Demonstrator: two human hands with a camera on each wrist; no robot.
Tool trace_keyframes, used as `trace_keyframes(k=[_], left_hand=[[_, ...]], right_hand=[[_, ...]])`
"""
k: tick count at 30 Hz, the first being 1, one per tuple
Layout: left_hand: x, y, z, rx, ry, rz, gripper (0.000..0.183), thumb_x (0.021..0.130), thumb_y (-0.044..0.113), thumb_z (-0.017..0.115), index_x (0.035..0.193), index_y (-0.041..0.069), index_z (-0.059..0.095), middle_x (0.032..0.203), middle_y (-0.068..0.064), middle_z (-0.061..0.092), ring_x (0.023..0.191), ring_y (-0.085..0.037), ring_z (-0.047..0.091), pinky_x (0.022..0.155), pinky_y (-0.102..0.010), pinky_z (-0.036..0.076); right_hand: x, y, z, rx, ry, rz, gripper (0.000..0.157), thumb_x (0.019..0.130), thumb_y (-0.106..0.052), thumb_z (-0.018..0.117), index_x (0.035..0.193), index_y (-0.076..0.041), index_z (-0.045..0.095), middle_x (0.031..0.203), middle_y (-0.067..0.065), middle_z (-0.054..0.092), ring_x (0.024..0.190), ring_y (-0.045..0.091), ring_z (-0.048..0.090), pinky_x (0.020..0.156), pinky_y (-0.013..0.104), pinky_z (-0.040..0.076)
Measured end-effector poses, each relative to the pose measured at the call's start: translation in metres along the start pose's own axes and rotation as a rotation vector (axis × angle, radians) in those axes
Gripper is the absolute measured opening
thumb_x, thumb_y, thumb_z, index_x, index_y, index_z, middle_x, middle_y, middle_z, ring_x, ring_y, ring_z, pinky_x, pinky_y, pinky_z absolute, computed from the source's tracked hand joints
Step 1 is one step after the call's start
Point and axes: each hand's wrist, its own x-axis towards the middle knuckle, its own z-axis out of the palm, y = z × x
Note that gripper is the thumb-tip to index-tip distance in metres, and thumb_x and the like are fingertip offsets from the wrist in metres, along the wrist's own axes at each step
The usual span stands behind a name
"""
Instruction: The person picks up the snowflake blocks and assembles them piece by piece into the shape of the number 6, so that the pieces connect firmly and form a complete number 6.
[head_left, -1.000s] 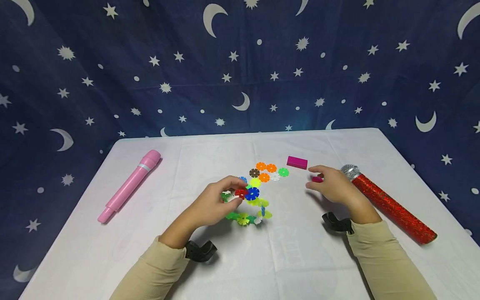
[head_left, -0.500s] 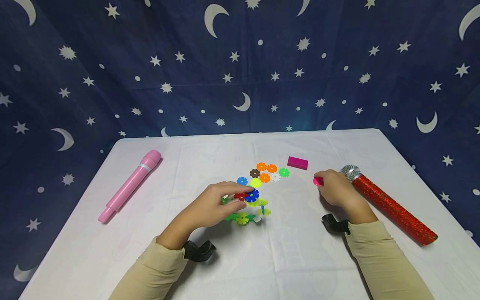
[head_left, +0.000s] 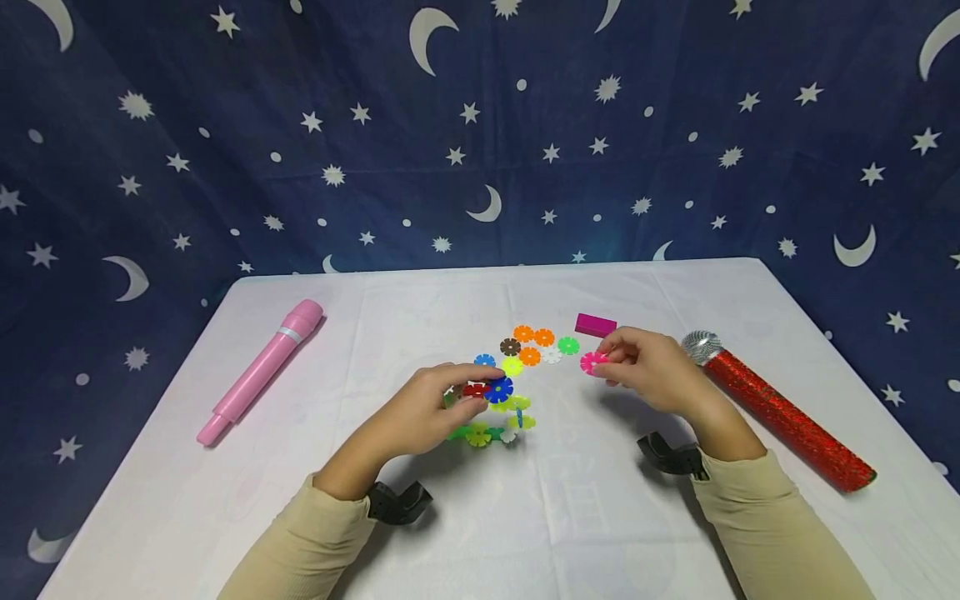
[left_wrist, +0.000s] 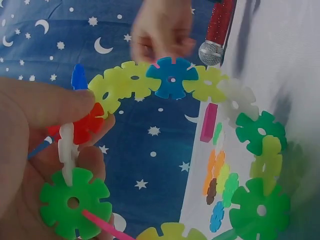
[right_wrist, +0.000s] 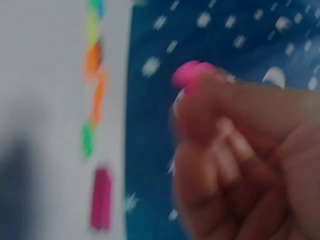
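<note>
My left hand (head_left: pixel 431 408) pinches the red disc (left_wrist: pixel 89 125) of a ring of interlocking snowflake discs (head_left: pixel 478 435). Green, yellow, white and blue discs make up the rest of the ring, and a blue disc (head_left: pixel 498 389) sits beside my fingertips. Between thumb and fingers, my right hand (head_left: pixel 660 371) pinches a single pink snowflake disc (head_left: pixel 591 362), raised off the table to the right of the ring. In the right wrist view that pink disc (right_wrist: pixel 192 74) is blurred and partly covered by the thumb.
Loose orange, brown, white, green, yellow and blue discs (head_left: pixel 529 356) lie behind the ring. A magenta block (head_left: pixel 596 325) stands near them. A pink microphone (head_left: pixel 258 375) lies at the left; a red glittery microphone (head_left: pixel 787 417) lies beside my right arm. A starry cloth hangs behind the table (head_left: pixel 600 517).
My right hand took hold of the pink disc on the table, lifted it and moved left towards the ring. My left hand kept its hold, with the ring shifting slightly left.
</note>
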Motion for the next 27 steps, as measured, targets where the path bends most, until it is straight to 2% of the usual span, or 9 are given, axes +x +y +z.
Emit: trace_keyframes(k=[3,6,8,13,18,24,27], left_hand=[[0.000,0.001,0.000,0.007,-0.001,-0.012,0.038,0.094,0.015,0.071,0.132,0.014,0.067,0.109,0.005,0.069,0.091,-0.016,0.057,0.074,-0.031,0.050],[0.000,0.002,0.000,0.022,0.008,-0.019,0.040,0.090,0.020,0.077,0.129,0.014,0.069,0.111,0.005,0.069,0.095,-0.016,0.058,0.079,-0.033,0.050],[0.001,0.003,0.001,0.031,0.018,-0.018,0.041,0.087,0.023,0.080,0.126,0.014,0.070,0.108,0.006,0.069,0.095,-0.014,0.058,0.079,-0.033,0.051],[0.001,0.004,0.004,0.043,0.026,0.002,0.039,0.087,0.023,0.080,0.123,0.012,0.072,0.100,0.007,0.068,0.091,-0.010,0.057,0.076,-0.030,0.050],[0.002,0.004,0.004,0.039,0.024,0.032,0.038,0.088,0.021,0.080,0.123,0.011,0.072,0.100,0.005,0.069,0.092,-0.011,0.058,0.075,-0.029,0.051],[0.002,0.004,0.003,0.023,0.026,0.063,0.037,0.088,0.019,0.079,0.122,0.009,0.072,0.115,0.000,0.071,0.111,-0.017,0.060,0.095,-0.038,0.050],[0.002,0.005,0.004,0.014,0.022,0.063,0.037,0.088,0.019,0.079,0.123,0.008,0.072,0.119,-0.001,0.070,0.116,-0.019,0.059,0.098,-0.041,0.049]], right_hand=[[-0.007,-0.026,0.011,0.130,0.062,-0.133,0.012,0.085,-0.003,0.079,0.095,-0.003,0.073,0.082,0.004,0.073,0.072,0.022,0.071,0.065,0.026,0.056],[-0.014,-0.044,0.024,0.148,0.094,-0.275,0.014,0.083,0.001,0.079,0.096,-0.005,0.077,0.086,0.001,0.074,0.076,0.013,0.071,0.070,0.025,0.057],[-0.018,-0.051,0.032,0.152,0.100,-0.333,0.017,0.083,0.003,0.078,0.098,-0.006,0.078,0.089,-0.001,0.075,0.078,0.009,0.071,0.071,0.025,0.057],[-0.021,-0.055,0.049,0.177,0.104,-0.400,0.019,0.084,0.004,0.077,0.100,-0.006,0.077,0.093,-0.003,0.073,0.079,0.009,0.070,0.074,0.026,0.058],[-0.022,-0.056,0.054,0.189,0.125,-0.449,0.019,0.084,0.004,0.077,0.101,-0.005,0.077,0.091,-0.001,0.073,0.077,0.010,0.068,0.072,0.026,0.058],[-0.021,-0.056,0.054,0.164,0.132,-0.519,0.025,0.082,0.009,0.076,0.103,-0.004,0.077,0.091,-0.002,0.069,0.078,0.010,0.064,0.070,0.024,0.056],[-0.021,-0.057,0.055,0.155,0.138,-0.542,0.029,0.081,0.011,0.075,0.107,-0.002,0.076,0.092,-0.001,0.067,0.080,0.011,0.064,0.070,0.024,0.056]])
